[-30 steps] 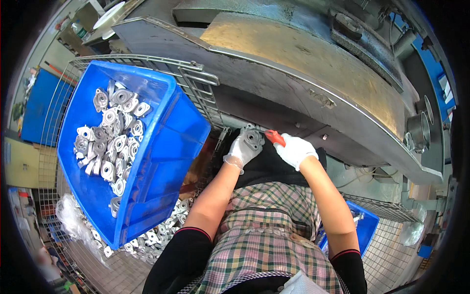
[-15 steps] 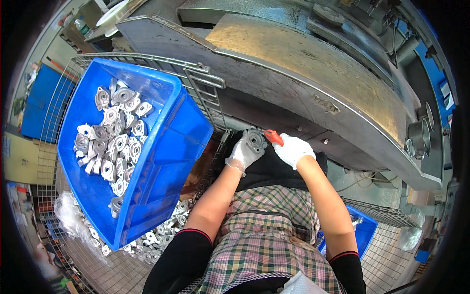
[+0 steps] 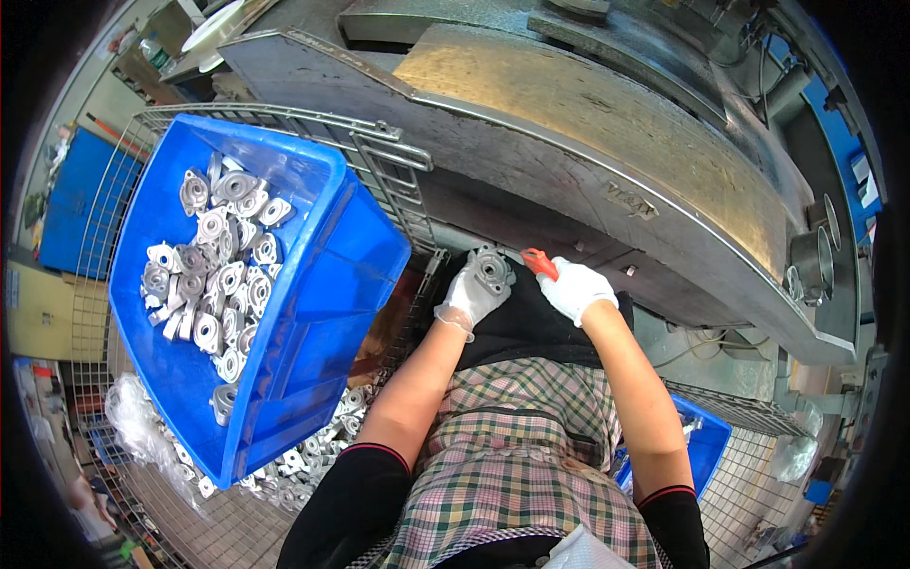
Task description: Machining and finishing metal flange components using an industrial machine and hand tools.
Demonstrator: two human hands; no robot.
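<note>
My left hand (image 3: 472,296), in a white glove, is closed round a grey metal casting (image 3: 492,270) with a round centre and side lugs. A red-handled tool (image 3: 540,265) sits in my gloved right hand (image 3: 578,290), a short gap to the right of the casting; its working end is too small to make out. On the left stands a tilted blue bin (image 3: 327,313) with many similar grey castings (image 3: 213,248) heaped inside.
A wire mesh cage (image 3: 398,171) surrounds the bin, with loose castings (image 3: 308,455) and clear plastic film (image 3: 142,417) below it. A metal machine bed (image 3: 569,104) spans the far side. Another blue bin (image 3: 706,446) stands by my right elbow.
My right hand has drawn slightly right with the red-handled tool, widening the gap to the casting. My left hand keeps hold of the casting almost in place.
</note>
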